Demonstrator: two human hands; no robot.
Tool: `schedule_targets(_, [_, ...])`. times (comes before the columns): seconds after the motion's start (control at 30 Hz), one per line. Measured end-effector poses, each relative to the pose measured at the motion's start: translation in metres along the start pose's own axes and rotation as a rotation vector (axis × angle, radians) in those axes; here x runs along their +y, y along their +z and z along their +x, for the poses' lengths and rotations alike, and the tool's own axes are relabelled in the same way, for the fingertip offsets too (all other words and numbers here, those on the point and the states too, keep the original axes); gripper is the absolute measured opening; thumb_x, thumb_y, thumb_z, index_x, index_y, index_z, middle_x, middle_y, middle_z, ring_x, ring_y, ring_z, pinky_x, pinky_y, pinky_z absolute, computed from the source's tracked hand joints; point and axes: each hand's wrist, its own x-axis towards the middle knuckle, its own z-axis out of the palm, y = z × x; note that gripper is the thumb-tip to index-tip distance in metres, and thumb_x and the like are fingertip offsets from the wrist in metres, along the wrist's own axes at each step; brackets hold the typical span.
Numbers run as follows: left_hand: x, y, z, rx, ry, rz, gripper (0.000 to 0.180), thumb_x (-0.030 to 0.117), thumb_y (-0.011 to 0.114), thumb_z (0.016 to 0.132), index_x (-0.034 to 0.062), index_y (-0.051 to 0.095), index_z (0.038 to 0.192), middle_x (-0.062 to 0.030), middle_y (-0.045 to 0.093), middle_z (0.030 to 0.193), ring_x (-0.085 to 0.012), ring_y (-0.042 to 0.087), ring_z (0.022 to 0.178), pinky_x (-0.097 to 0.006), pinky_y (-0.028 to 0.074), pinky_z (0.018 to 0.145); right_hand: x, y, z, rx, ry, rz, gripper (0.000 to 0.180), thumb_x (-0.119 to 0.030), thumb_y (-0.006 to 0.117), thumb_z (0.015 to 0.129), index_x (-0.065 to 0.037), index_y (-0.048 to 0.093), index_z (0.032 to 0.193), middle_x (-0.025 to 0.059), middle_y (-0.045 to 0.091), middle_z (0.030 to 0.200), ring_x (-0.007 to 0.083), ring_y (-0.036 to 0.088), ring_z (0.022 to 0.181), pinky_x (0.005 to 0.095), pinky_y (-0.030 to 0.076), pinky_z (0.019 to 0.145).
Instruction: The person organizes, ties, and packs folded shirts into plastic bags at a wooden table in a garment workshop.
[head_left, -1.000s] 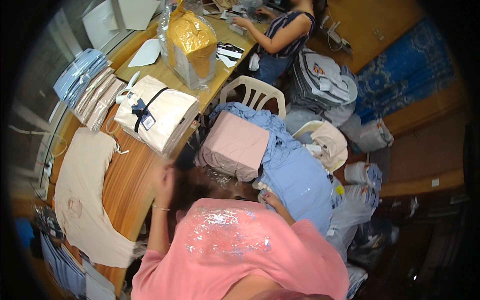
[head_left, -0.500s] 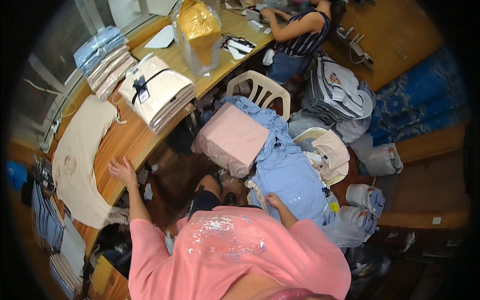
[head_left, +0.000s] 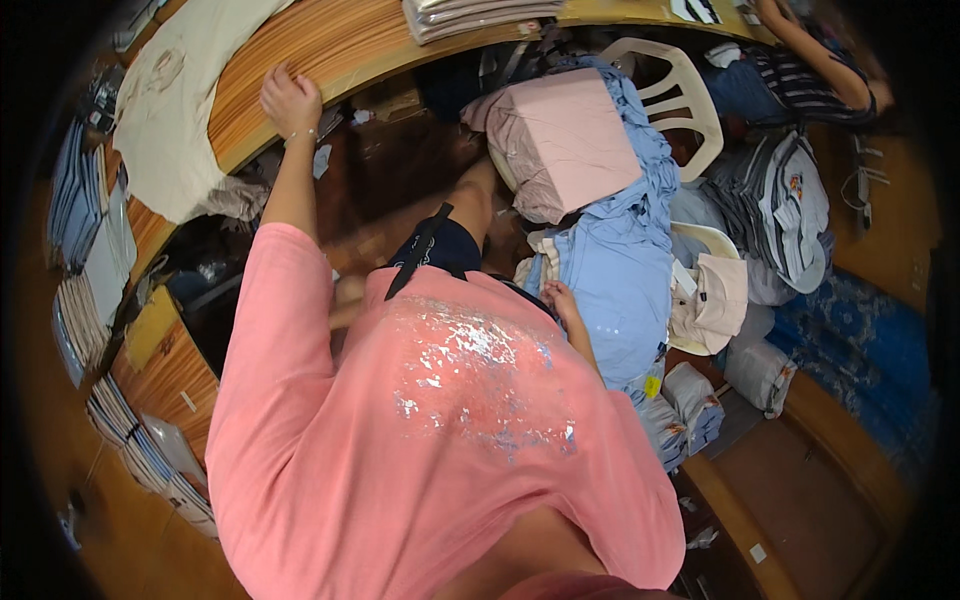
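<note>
My left hand (head_left: pixel 290 102) lies on the edge of the wood-grain table (head_left: pixel 300 45), fingers stretched out and holding nothing. Beside it a cream garment (head_left: pixel 172 110) is spread over the tabletop, its end hanging past the edge. My right hand (head_left: pixel 562 302) is low at the near side of a pile of light blue garments (head_left: pixel 615 290), its fingers curled in. Right above those fingers is a folded cream cloth (head_left: pixel 545 262); whether they grip it is not clear. Farther off, a pale pink stack of cloth (head_left: pixel 575 135) sits next to the blue pile.
A white plastic chair (head_left: pixel 700 110) stands behind the piles. To the right are a basin with cream garments (head_left: pixel 722 290), a stack of grey and white shirts (head_left: pixel 785 200) and bagged clothes (head_left: pixel 690 400). Folded stacks (head_left: pixel 75 200) line the left. Another person (head_left: pixel 800 80) works at far right.
My view has tipped downward and turned, so the table and piles sit higher in the picture. My left hand stays at the table edge, my right hand beside the blue pile.
</note>
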Motion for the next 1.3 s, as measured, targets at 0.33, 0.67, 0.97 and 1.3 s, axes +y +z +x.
schedule_targets(0.33, [0.004, 0.009, 0.002, -0.118, 0.002, 0.003, 0.027, 0.017, 0.049, 0.078, 0.0113, 0.056, 0.104, -0.0070, 0.059, 0.099, -0.0255, 0.054, 0.094, -0.040, 0.038, 0.083, -0.294, -0.197, 0.155, 0.575, -0.946, -0.093, 0.025, -0.011, 0.062, 0.078, 0.000, 0.056, 0.100, 0.0083, 0.058, 0.088, 0.0166, 0.054, 0.080, 0.0293, 0.044, 0.074])
schedule_targets(0.67, [0.000, -0.015, -0.003, -0.183, -0.036, 0.027, 0.023, 0.013, 0.046, 0.081, 0.0120, 0.058, 0.100, -0.0043, 0.060, 0.093, -0.0219, 0.055, 0.091, -0.036, 0.037, 0.083, -0.464, -0.258, 0.220, 1.067, -0.317, -1.139, 0.068, -0.055, 0.056, 0.076, -0.023, 0.037, 0.133, 0.0109, 0.035, 0.138, 0.0343, 0.036, 0.123, 0.0578, 0.031, 0.095])
schedule_targets(0.97, [0.001, -0.004, -0.001, -0.184, 0.017, 0.059, 0.021, 0.014, 0.045, 0.085, 0.0105, 0.058, 0.100, -0.0036, 0.063, 0.091, -0.0216, 0.057, 0.088, -0.035, 0.038, 0.081, -0.446, -0.250, 0.236, 1.011, -0.291, -1.039, 0.058, -0.058, 0.041, 0.083, -0.019, 0.041, 0.126, 0.0114, 0.049, 0.125, 0.0354, 0.045, 0.115, 0.0599, 0.030, 0.090])
schedule_targets(1.3, [0.002, 0.000, 0.001, -0.216, 0.030, 0.035, 0.021, 0.014, 0.046, 0.083, 0.0120, 0.059, 0.099, -0.0024, 0.062, 0.092, -0.0210, 0.056, 0.089, -0.036, 0.038, 0.081, -0.388, -0.187, 0.200, 1.178, -0.482, -1.188, 0.036, -0.041, 0.046, 0.087, -0.008, 0.049, 0.102, 0.0186, 0.059, 0.098, 0.0389, 0.057, 0.089, 0.0506, 0.044, 0.072])
